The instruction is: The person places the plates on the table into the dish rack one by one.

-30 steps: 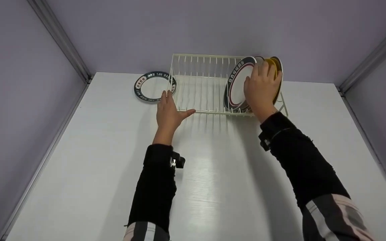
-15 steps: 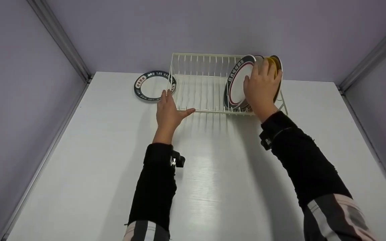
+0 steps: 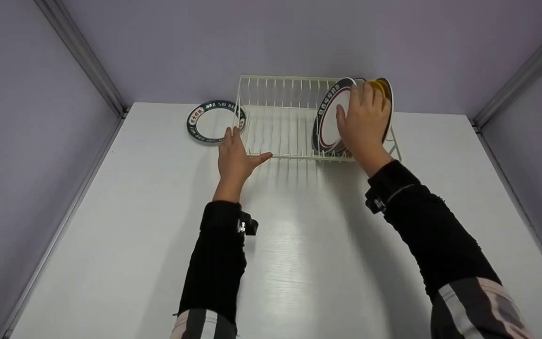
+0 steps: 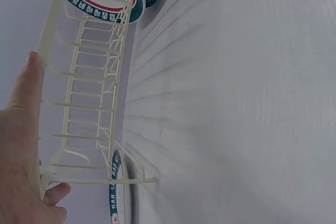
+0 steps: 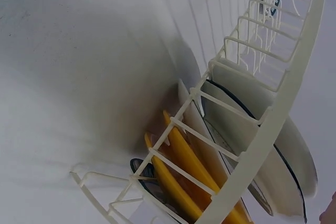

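Since a second ago the right hand (image 3: 364, 123) has shifted slightly leftward with the dark-rimmed plate (image 3: 328, 118), tipping it a little more upright in the rack (image 3: 275, 94). Its fingers (image 3: 362, 94) curl over the plate's top edge, the palm behind the plate's back. Just behind those fingers stand yellow plates (image 5: 181, 171), slotted on edge. The left hand (image 3: 234, 157) lies flat with straight fingers against the rack's near left corner, thumb spread along the front wire (image 4: 94, 179), steadying it. Beyond its fingertips another dark-rimmed plate (image 3: 213, 120) lies flat on the white table (image 3: 299, 259). The held plate looks stiff, glossy, probably slippery and breakable; the rim is likely the safest hold.
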